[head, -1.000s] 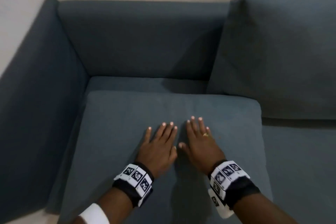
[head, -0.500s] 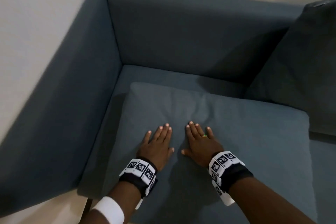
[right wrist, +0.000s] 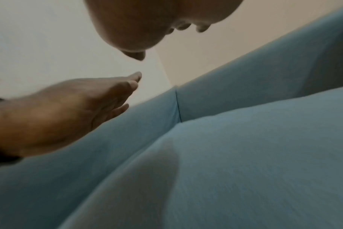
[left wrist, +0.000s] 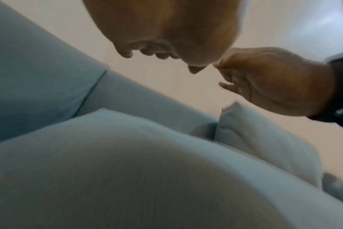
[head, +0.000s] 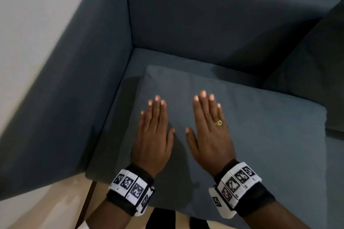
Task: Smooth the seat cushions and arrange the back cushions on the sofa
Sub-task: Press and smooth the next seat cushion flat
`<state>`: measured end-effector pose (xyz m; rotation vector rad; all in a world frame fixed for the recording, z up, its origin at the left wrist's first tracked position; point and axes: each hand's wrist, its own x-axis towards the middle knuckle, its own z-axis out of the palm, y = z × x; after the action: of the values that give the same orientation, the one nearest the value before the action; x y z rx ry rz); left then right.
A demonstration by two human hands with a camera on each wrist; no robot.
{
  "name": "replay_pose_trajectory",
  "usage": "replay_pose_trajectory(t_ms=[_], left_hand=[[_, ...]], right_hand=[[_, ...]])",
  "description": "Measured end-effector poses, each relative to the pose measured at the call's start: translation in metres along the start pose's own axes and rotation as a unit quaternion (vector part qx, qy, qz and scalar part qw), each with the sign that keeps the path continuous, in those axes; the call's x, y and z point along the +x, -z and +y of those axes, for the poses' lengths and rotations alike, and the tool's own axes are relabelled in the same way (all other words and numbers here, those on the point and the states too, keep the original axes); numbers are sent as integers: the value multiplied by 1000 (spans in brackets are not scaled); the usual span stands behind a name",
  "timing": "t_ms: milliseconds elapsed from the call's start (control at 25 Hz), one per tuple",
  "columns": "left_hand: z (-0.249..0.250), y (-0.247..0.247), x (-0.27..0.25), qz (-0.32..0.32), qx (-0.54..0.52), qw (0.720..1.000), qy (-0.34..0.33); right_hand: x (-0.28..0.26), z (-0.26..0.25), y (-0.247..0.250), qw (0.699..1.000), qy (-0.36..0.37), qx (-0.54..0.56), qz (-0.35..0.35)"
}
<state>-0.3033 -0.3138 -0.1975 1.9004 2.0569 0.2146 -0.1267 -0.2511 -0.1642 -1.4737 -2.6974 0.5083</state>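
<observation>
A loose blue-grey cushion (head: 251,135) lies flat on the seat cushion (head: 167,57) at the sofa's left end. Both hands hover side by side just above its near-left part, palms down, fingers straight and together. My left hand (head: 154,126) is near the cushion's left edge. My right hand (head: 208,122), wearing a green ring, is a short gap to its right. The wrist views show air between each palm and the fabric: left hand (left wrist: 166,31), right hand (right wrist: 157,23), cushion (left wrist: 127,170) (right wrist: 245,155). Neither hand holds anything.
The sofa armrest (head: 65,98) rises at the left and the backrest (head: 214,20) behind. Another back cushion (head: 316,65) leans upright at the right, also seen in the left wrist view (left wrist: 254,131). Light floor (head: 46,206) and a wooden sofa leg (head: 87,201) show at bottom left.
Both hands have lifted off the cushion they were pressing and moved slightly apart. The head view has come closer and swung left.
</observation>
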Motion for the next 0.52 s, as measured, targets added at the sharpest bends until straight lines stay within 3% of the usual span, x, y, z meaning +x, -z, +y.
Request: replay_pose_trajectory(t_ms=[80,160,240,280,360,440,520], left_hand=[[0,-26,-31,-35,54,997,-35],[7,-38,-52,-46,16,999,7],[18,-36,-54,-18,5,998,63],[28,-35,-60,-14,15,998,52],[40,-53,-77,-33,68,997,-17],[54,-59,-87,-54,54,997,11],[73,-56,-83,-12,53,998,37]], right_hand=[[-30,8,-20,995,48,-37,-78],[-52,13,-33,991,54,-38,-118],[-55,14,-22,998,5,-47,-38],[-60,17,-17,998,7,-57,-17],[-82,27,-20,993,48,-73,-74],[-104,38,-30,987,57,-67,-132],[-114,46,-25,996,-2,-47,-77]])
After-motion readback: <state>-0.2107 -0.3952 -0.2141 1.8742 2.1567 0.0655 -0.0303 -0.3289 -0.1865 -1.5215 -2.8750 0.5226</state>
